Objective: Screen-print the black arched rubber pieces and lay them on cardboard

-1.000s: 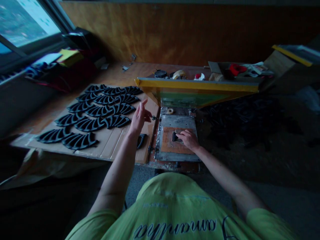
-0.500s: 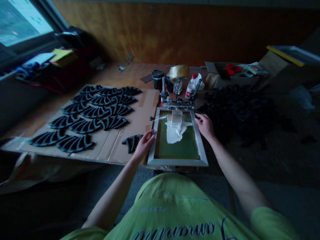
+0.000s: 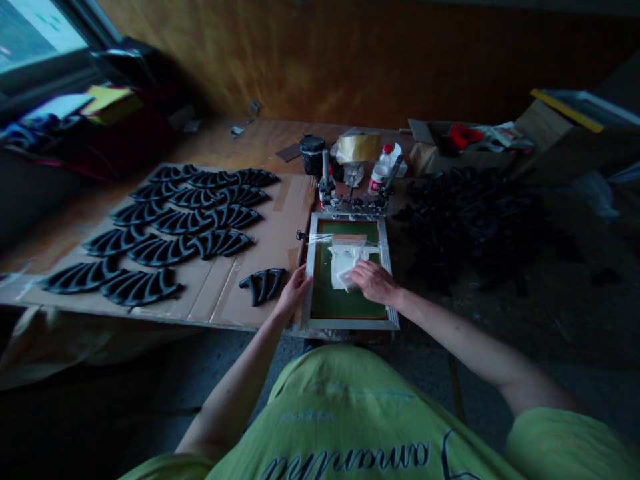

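Note:
A silver-framed printing screen (image 3: 308, 270) with green mesh lies flat on the bench in front of me. My left hand (image 3: 295, 291) grips the frame's left edge, fingers curled on it. My right hand (image 3: 373, 281) rests on the mesh, fingers closed over a white squeegee smeared with white ink (image 3: 345, 263). A lone black fan-shaped piece (image 3: 263, 285) lies on the cardboard just left of the frame.
Rows of several black fan-shaped pieces (image 3: 165, 230) cover a cardboard sheet (image 3: 273, 227) at left. A dark heap of pieces (image 3: 465, 220) lies at right. Behind the screen stand a black can (image 3: 313, 153), a tape roll (image 3: 357, 147) and a white bottle (image 3: 379, 177).
The screen frame, raised a second ago, came down flat. My left hand dropped to its left edge. My right hand moved from the platen to the frame's right edge, then onto the squeegee.

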Demonstrator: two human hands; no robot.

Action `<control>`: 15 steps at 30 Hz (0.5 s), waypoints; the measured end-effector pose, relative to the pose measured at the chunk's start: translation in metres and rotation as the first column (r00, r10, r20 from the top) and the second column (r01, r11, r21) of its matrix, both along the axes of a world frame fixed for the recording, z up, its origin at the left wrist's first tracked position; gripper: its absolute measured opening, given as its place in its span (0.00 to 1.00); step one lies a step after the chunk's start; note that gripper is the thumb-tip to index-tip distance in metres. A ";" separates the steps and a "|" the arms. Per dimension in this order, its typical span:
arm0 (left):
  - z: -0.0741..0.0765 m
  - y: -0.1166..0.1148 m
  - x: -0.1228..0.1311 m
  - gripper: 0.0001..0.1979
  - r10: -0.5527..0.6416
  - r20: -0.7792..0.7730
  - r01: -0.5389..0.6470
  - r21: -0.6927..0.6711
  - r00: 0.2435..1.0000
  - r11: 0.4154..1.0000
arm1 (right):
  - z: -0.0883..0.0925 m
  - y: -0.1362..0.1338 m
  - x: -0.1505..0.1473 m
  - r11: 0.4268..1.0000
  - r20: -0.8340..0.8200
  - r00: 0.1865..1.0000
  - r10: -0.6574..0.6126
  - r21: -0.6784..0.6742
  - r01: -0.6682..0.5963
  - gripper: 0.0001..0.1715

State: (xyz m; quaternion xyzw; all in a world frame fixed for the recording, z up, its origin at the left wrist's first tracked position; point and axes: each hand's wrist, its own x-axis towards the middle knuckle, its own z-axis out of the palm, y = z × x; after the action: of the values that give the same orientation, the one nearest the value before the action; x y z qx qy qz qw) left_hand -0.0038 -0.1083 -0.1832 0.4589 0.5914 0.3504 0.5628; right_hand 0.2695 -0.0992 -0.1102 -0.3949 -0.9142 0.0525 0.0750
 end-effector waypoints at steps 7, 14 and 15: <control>0.008 -0.001 0.001 0.37 0.008 0.025 -0.008 -0.004 1.000 1.000 | 0.013 0.012 0.004 0.998 -0.072 0.997 -0.011 -0.067 0.006 0.07; 0.018 -0.002 0.004 0.38 0.035 0.059 -0.034 -0.012 0.998 0.999 | -0.008 -0.010 0.001 1.000 -0.164 0.986 0.002 -0.031 -0.007 0.12; 0.021 -0.002 0.004 0.39 0.035 0.059 -0.034 -0.016 0.998 0.999 | -0.005 -0.006 0.001 0.999 -0.169 0.985 -0.021 -0.044 0.013 0.09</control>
State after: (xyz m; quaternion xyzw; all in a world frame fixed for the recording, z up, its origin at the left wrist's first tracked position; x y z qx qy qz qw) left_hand 0.0006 -0.1104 -0.1625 0.4336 0.5850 0.3691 0.5776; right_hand 0.2707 -0.1049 -0.1151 -0.3983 -0.8997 0.1046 0.1447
